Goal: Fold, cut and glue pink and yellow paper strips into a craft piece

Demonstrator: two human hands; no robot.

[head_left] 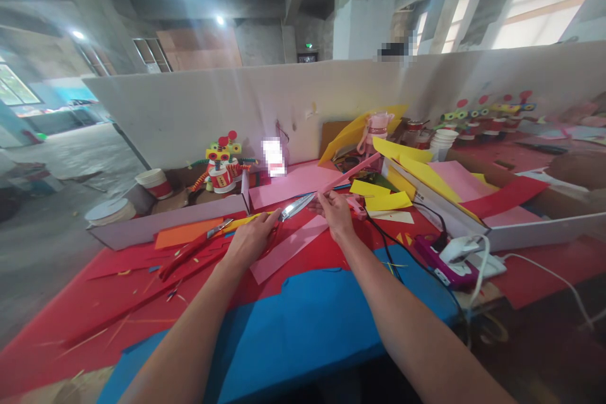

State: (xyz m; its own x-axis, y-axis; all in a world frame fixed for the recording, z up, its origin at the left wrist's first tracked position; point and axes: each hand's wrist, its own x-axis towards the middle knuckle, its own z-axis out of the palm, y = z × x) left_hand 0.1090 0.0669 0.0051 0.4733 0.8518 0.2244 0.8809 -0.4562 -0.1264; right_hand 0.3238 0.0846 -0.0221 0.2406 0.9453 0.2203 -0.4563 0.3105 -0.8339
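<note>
Blue sheeting [307,322] spreads over the near edge of a red-covered table [57,328], with a purple power strip [445,268] off to the right. Beyond it, a pink sheet [284,254] lies slantwise between the person's hands. The left hand [253,237] is closed around the handle end of silver scissors [298,205], whose blades point toward the right hand [335,211]. That hand, thumb and fingertips drawn together near the blade tips, pinches the near end of a pink strip [362,170]. Yellow pieces [389,201] lie just past it, beside an open white box [440,214]. Farther back, on the left, robot-like figures [221,177] stand in a shallow box [189,219]; behind everything runs a pale partition [208,101], then concrete columns [362,19].
</note>
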